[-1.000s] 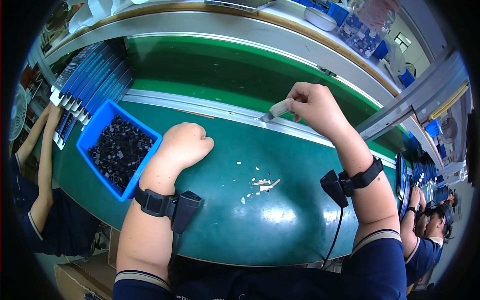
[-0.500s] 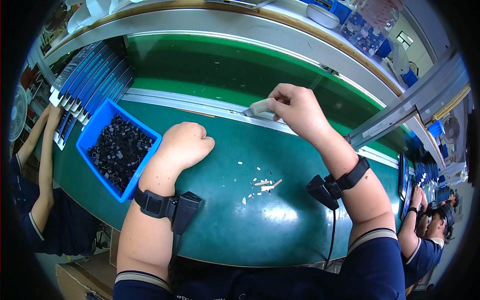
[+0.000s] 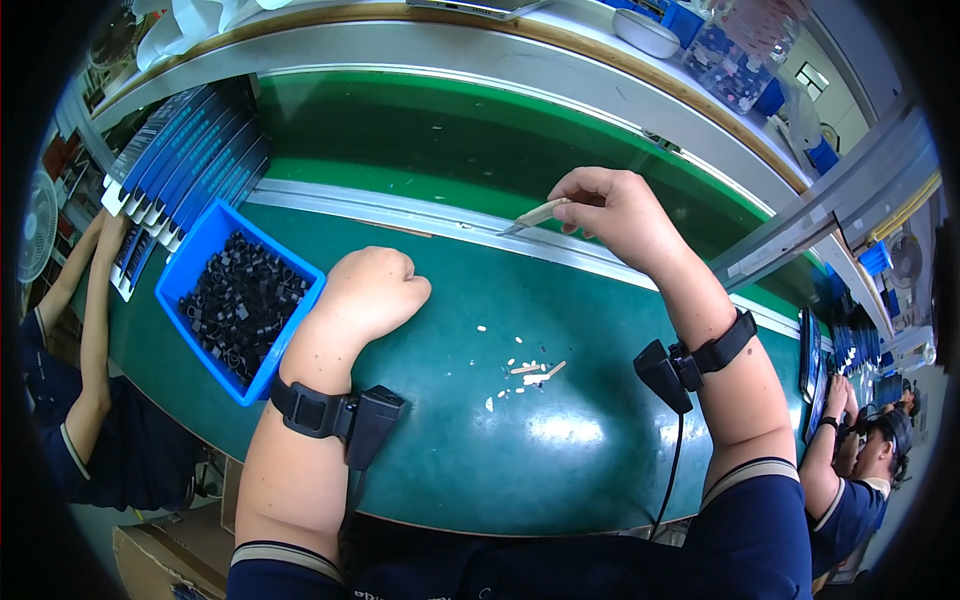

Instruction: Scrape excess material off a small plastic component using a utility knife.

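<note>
My right hand [image 3: 612, 215] is raised over the far edge of the green table, near the metal rail [image 3: 390, 215]. Thumb and fingers pinch the beige handle of a small flat blade tool [image 3: 540, 215], its grey metal tip pointing left and down toward the rail. My left hand [image 3: 372, 292] rests closed on the tabletop, just right of a blue bin; whatever it may hold is hidden. Small pale chips and thin tan strips [image 3: 530, 373] lie scattered on the table between my forearms.
The blue bin [image 3: 172, 292] holds many small black clip-like parts. Behind it stand blue-and-white panels [image 3: 185, 150] in a row. A coworker's arms [image 3: 95, 310] reach in at the left; another person [image 3: 850, 480] sits far right. A shelf [image 3: 450, 40] crosses above the table.
My right hand has shifted slightly right with the blade tool, which has turned so its handle shows thinner. My left hand stays in place.
</note>
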